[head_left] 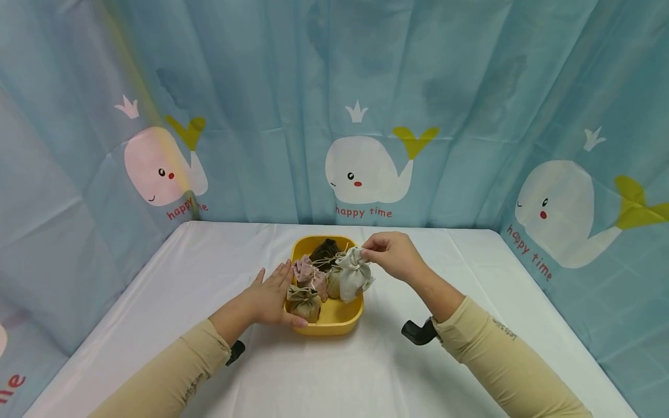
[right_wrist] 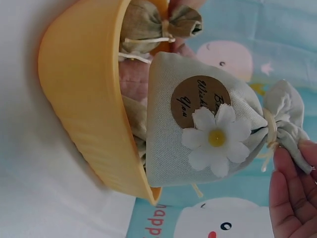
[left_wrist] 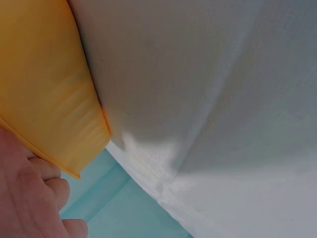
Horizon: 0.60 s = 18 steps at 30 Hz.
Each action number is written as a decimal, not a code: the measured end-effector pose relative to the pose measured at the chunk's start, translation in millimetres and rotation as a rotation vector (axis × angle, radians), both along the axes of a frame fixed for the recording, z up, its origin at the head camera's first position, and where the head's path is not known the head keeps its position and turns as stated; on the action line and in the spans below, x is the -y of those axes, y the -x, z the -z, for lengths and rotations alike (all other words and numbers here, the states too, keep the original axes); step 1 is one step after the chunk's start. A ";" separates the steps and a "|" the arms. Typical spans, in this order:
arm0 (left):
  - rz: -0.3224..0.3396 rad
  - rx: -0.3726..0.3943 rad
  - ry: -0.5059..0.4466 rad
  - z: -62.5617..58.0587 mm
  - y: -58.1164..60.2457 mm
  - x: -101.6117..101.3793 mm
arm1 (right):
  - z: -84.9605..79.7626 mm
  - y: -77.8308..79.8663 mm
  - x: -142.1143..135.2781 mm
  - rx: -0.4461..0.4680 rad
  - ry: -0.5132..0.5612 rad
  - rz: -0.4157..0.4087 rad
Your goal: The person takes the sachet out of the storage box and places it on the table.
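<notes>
My right hand (head_left: 394, 253) pinches the gathered top of a pale grey drawstring pouch (head_left: 354, 277). In the right wrist view this pouch (right_wrist: 200, 124) bears a white flower and a round brown label, and it hangs at the rim of a yellow plastic basin (right_wrist: 84, 94). My left hand (head_left: 270, 296) lies along the left side of the basin (head_left: 334, 330), fingers extended and thumb at the near rim. Inside the basin are a tan pouch (head_left: 304, 304), pink pouches (head_left: 305, 270), a dark brown pouch (head_left: 324, 253) and an olive-tan pouch (head_left: 333, 283), partly behind the grey one.
The basin stands on a white cloth-covered table (head_left: 418, 377). A light blue curtain (head_left: 251, 174) with whale prints encloses the back and both sides. Black wrist mounts (head_left: 418, 332) stick out beneath both sleeves.
</notes>
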<state>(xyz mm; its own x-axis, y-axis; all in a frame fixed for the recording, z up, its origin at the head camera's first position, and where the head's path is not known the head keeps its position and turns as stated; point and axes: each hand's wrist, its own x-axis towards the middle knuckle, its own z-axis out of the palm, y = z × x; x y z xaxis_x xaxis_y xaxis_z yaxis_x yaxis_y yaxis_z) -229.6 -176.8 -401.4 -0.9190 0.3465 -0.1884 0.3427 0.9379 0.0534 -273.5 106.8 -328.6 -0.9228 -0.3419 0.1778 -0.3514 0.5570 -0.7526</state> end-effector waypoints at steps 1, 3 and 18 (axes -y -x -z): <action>0.000 0.003 0.000 0.0 0.0 0.0 | -1.0 0.0 -0.6 0.002 -0.002 0.001; 0.002 0.006 -0.004 0.3 0.3 -0.3 | -2.6 0.0 -2.2 0.000 -0.009 0.008; -0.015 0.017 0.012 2.8 2.7 -0.3 | -9.1 13.8 -27.8 -0.055 -0.010 0.094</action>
<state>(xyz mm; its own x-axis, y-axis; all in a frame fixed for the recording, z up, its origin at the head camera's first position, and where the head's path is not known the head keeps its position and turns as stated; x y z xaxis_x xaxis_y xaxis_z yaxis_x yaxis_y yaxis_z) -232.4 -176.5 -404.2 -0.9208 0.3300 -0.2078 0.3275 0.9437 0.0474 -287.4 134.6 -319.6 -0.9398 -0.2565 0.2258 -0.3378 0.5969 -0.7277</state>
